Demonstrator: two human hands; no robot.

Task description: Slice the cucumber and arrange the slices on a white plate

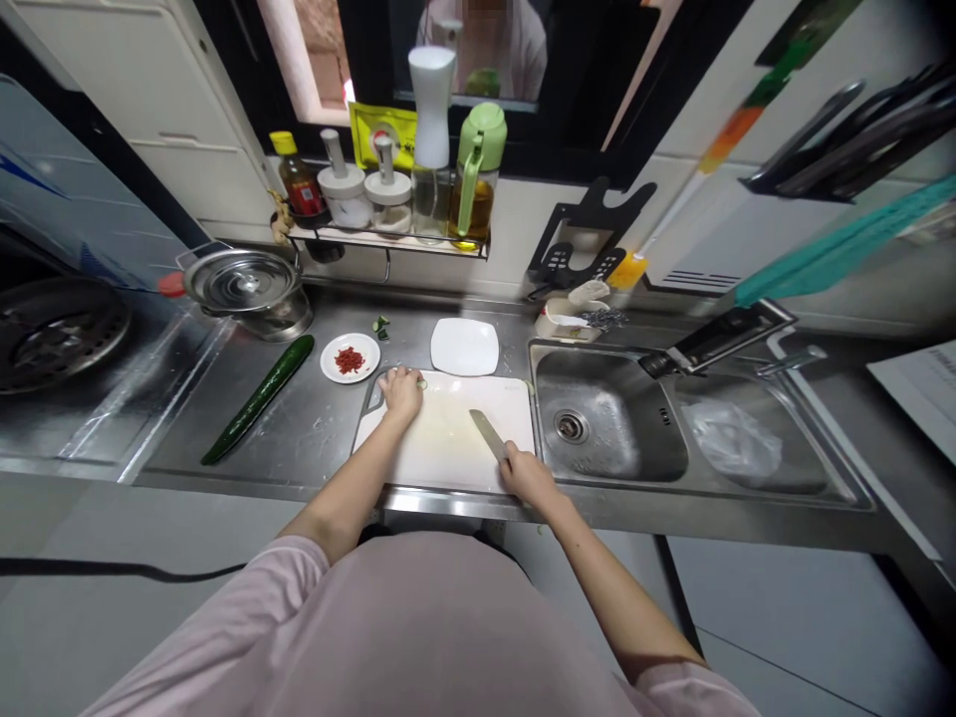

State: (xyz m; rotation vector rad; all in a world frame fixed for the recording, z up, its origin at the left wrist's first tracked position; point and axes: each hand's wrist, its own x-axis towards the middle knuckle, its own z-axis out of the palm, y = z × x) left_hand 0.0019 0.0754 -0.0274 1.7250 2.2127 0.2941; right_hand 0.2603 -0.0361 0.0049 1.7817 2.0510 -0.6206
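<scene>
My right hand (529,476) grips the handle of a kitchen knife (487,434), its blade pointing up and left over the white cutting board (455,463). At the board's upper left corner, my left hand (403,390) is closed, fingers bent down. A small piece of cucumber (422,384) shows at its right edge; the rest of what it holds is hidden. Beyond the board sits a white square plate (464,347). A round plate (329,360) with red chopped bits (349,360) stands to the left, near a few green cucumber scraps (380,327).
A whole cucumber (258,400) lies on the steel counter at left, below a lidded pot (250,289). The sink (608,418) is on the right, with a plastic bag (732,438) in its second basin. Bottles and jars fill a wall shelf (388,239).
</scene>
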